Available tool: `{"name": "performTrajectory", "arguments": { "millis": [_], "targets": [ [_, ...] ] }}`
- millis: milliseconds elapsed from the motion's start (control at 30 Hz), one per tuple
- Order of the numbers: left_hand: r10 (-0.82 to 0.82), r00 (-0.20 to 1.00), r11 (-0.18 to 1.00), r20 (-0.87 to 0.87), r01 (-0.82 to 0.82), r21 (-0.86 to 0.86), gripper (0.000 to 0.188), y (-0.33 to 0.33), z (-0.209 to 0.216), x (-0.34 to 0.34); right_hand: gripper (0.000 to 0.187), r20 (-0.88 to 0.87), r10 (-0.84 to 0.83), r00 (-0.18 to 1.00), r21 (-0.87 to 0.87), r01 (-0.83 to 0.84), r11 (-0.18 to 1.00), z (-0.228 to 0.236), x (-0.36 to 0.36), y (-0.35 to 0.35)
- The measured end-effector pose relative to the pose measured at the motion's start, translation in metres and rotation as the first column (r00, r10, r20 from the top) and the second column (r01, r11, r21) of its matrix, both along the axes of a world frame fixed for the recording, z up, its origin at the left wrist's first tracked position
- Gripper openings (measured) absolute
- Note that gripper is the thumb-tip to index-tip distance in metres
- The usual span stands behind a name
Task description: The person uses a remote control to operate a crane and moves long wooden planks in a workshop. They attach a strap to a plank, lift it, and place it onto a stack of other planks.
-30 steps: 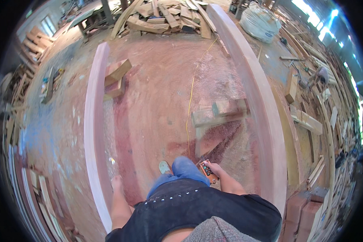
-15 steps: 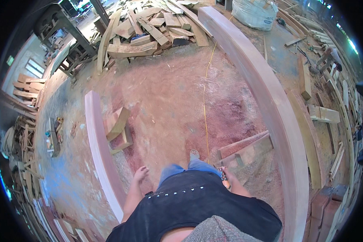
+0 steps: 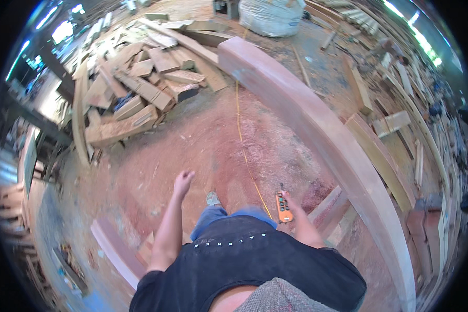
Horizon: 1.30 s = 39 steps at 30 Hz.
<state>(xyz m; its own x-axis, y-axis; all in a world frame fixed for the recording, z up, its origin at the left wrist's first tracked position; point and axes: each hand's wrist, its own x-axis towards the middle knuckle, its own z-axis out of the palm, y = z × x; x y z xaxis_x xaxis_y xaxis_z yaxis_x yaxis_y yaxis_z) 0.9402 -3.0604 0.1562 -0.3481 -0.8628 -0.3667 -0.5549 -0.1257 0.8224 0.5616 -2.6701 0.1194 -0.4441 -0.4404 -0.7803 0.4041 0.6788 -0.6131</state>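
Observation:
My right hand (image 3: pixel 290 202) is closed around an orange hand-held remote control (image 3: pixel 283 209) with dark buttons and a short black antenna. It hangs low at my right side, its button face turned up. My left hand (image 3: pixel 183 182) swings out ahead on the left, fingers curled in, with nothing showing in it. To my right runs a long curved timber beam (image 3: pixel 322 125), raised above the floor and apart from my hands. A shorter curved beam (image 3: pixel 117 255) lies to my left, partly hidden by my arm.
A heap of timber offcuts (image 3: pixel 145 86) lies ahead on the left. A yellow cord (image 3: pixel 240 132) crosses the reddish, dusty floor near my feet. A big white bulk sack (image 3: pixel 272 15) stands at the far end. More timber (image 3: pixel 379 161) lines the right side.
I have stepped forward and my view has turned left, with the offcut heap now nearer. My left hand has swung forward; the remote in my right hand shows more fully.

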Motion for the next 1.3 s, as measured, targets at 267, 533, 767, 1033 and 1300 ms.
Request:
{"name": "performTrajectory", "arguments": {
  "millis": [267,533,767,1033,1300],
  "targets": [
    [-0.502,0.857,0.572,0.117,0.43,-0.699,0.05,-0.32,0.193,-0.347,0.076,0.187,-0.241,0.952,0.074,0.231,0.97,-0.052,0.085,-0.114],
    [-0.683,0.568,0.008,0.458,0.633,-0.774,0.056,-0.504,0.186,-0.572,0.075,0.13,-0.531,0.837,0.079,0.525,0.847,-0.087,0.111,-0.258],
    [-0.646,0.266,-0.195,0.716,0.849,-0.492,0.071,-0.531,0.182,-0.642,0.072,-0.096,-0.762,0.641,-0.088,0.757,0.648,0.001,0.065,-0.441],
    [-0.791,0.135,-0.345,0.597,0.707,-0.617,0.07,-0.549,0.167,-0.643,0.056,-0.019,-0.985,0.171,-0.382,0.909,0.165,0.096,0.18,-0.639],
    [-0.857,0.146,-0.26,0.494,0.705,-0.659,0.066,-0.557,0.165,-0.635,0.05,0.227,-0.955,-0.191,-0.309,0.916,-0.256,0.1,0.27,-0.824]
  ]
}}
